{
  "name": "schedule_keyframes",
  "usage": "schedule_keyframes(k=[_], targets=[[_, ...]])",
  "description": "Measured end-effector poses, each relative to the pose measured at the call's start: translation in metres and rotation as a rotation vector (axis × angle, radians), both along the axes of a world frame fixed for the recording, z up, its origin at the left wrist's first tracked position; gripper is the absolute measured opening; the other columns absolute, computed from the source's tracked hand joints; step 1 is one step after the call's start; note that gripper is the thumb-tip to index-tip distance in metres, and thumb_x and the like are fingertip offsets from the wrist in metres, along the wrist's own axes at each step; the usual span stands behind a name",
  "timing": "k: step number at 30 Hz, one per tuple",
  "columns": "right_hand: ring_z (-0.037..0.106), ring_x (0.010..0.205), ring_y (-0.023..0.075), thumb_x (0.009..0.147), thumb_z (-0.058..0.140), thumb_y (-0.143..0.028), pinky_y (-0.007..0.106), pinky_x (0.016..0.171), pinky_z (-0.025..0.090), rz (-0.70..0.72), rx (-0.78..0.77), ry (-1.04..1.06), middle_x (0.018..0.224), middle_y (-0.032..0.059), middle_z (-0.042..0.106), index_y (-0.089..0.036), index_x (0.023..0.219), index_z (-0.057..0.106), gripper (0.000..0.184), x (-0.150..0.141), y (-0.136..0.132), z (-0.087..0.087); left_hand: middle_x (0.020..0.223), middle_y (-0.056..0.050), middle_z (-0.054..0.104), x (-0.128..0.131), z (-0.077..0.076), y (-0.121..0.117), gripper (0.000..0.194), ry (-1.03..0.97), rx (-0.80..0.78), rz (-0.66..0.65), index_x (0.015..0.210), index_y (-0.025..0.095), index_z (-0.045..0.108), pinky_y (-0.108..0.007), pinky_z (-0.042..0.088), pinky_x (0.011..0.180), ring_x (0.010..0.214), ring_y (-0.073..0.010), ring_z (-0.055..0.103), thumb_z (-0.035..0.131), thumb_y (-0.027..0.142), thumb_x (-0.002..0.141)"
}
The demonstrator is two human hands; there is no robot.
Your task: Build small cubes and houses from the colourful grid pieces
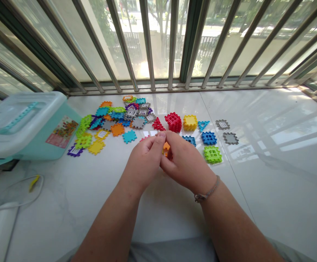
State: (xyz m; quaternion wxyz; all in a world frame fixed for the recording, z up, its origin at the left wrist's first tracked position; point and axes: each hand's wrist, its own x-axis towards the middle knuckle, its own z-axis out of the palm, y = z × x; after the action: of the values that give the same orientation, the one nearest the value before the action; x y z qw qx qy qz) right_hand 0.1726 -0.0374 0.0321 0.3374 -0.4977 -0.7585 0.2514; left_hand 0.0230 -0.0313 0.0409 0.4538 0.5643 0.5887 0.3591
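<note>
My left hand [147,157] and my right hand [184,156] meet in the middle, fingers curled and thumbs close together. Whatever they grip is hidden behind the fingers. An orange building tile [166,148] shows through the gap at my right hand; whether it is held or lies on the floor, I cannot tell. Just beyond the hands stand a stack of red tiles [173,122] and a stack of yellow tiles [190,123]. A blue window tile [189,140] is partly covered by my right hand. Farther right lie blue window tiles [209,138] and a green stack [212,154].
Mixed colourful tiles [117,129] lie in a loose pile on the left. A lidded teal storage box [38,134] stands beside them. Two grey tiles [231,138] lie at the right. Metal window bars [150,43] edge the shiny tiled floor. A white cable [40,189] lies at lower left.
</note>
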Motion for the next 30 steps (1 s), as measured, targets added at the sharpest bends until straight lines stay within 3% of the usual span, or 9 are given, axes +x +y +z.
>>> schedule_keyframes(k=[30], targets=[[0.073, 0.099, 0.0273, 0.103, 0.06, -0.033, 0.038, 0.08, 0.051, 0.004, -0.017, -0.01, 0.118, 0.0101, 0.078, -0.023, 0.118, 0.065, 0.019, -0.0002, 0.0, 0.001, 0.082, -0.003, 0.073, -0.0009, -0.0014, -0.0006, 0.054, 0.018, 0.003, 0.0, 0.082, 0.023, 0.068, -0.032, 0.049, 0.073, 0.083, -0.0237, 0.066, 0.054, 0.069, 0.106]])
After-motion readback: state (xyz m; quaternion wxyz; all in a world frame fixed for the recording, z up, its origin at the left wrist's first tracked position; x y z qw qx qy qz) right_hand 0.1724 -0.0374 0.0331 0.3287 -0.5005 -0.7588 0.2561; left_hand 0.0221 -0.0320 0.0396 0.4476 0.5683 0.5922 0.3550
